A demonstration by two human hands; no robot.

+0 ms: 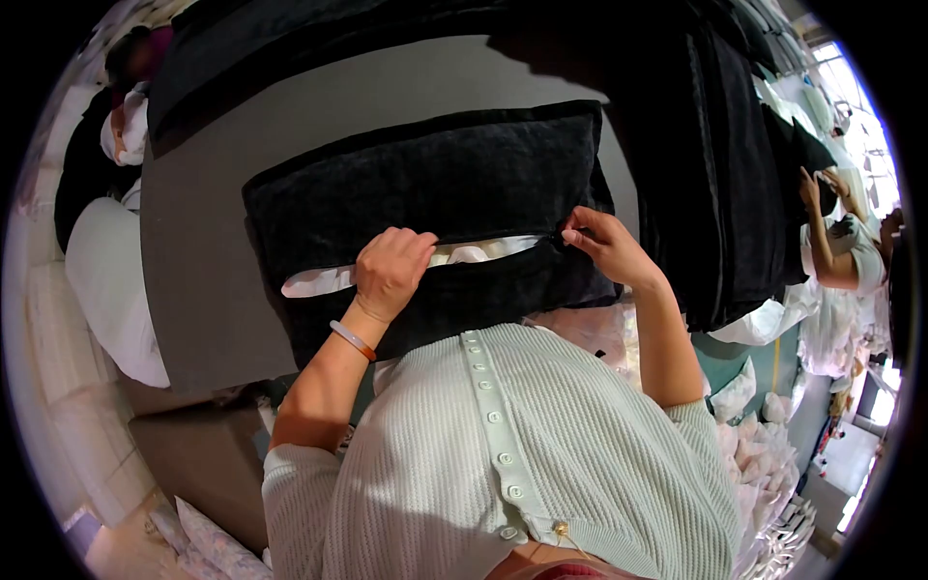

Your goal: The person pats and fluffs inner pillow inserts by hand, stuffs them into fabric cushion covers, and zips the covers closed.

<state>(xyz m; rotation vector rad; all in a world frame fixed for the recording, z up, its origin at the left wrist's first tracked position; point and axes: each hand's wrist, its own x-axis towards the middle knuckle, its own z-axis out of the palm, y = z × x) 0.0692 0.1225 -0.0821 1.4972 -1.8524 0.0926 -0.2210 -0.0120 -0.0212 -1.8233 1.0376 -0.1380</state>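
A black plush cushion (416, 184) lies flat on the grey table in front of me. Along its near side a long slit gapes, and white inner material (324, 281) shows through it. My left hand (394, 271) is closed over the slit near its middle, its curled fingers gripping the cover's edge. At the right end of the slit, my right hand (604, 242) pinches the zipper (559, 236) between thumb and fingers; the pull itself is too small to make out. A pale bracelet circles my left wrist.
Black plush pieces (715, 184) are piled on the right, and more black fabric (319, 48) lies along the far side of the grey table (203, 251). People work at left and far right. White bags (759, 454) stand on the floor at right.
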